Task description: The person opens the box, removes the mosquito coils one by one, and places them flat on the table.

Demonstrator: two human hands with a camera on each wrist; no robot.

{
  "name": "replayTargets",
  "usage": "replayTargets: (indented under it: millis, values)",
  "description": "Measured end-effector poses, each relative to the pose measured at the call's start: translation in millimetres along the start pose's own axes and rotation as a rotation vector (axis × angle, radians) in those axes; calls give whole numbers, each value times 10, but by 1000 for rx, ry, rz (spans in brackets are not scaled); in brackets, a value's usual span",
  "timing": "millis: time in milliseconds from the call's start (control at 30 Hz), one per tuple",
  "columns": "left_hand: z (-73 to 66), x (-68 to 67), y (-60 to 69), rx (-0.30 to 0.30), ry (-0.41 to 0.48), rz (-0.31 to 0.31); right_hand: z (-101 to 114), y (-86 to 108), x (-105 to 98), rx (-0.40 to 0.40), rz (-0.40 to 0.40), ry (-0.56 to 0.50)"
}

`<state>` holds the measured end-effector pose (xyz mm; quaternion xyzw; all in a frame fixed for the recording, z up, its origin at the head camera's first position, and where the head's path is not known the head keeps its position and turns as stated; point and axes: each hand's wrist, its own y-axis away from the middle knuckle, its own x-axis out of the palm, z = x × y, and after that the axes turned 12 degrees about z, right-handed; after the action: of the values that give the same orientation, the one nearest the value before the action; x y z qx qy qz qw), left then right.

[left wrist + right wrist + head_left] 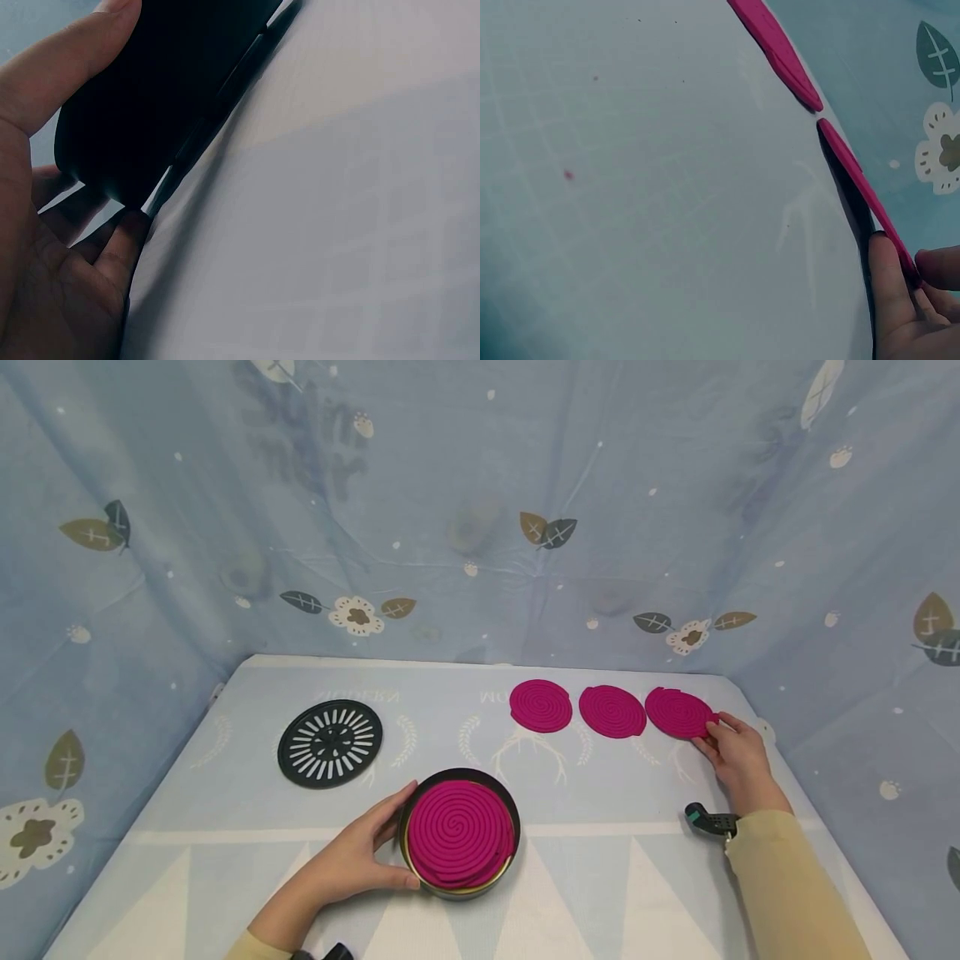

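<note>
A round dark tin [459, 774] stands at the front of the table, with magenta mosquito coils [457, 831] stacked inside it. My left hand [352, 856] holds the tin's left side between thumb and fingers; the left wrist view has the tin's dark wall [165, 97] within that hand. At the far right, my right hand [738, 760] pinches the edge of a single mosquito coil [678, 712]. In the right wrist view this coil [866, 191] tilts, its near edge raised off the table between thumb and fingers.
Two more magenta coils, a middle one [612, 712] and a left one [541, 706], lie in a row along the back. A black slotted disc [330, 743] lies at the back left. Patterned blue cloth [480, 527] hangs behind the table.
</note>
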<state>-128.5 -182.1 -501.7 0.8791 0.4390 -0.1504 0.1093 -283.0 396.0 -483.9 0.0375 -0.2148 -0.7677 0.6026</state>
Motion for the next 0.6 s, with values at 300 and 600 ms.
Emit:
replayTargets:
  millis: [300, 600]
  values:
    - [-6, -2, 7, -5, -3, -4, 38, 56, -75, 24, 54, 93]
    - [-2, 4, 8, -2, -2, -6, 107, 105, -134, 31, 77, 115]
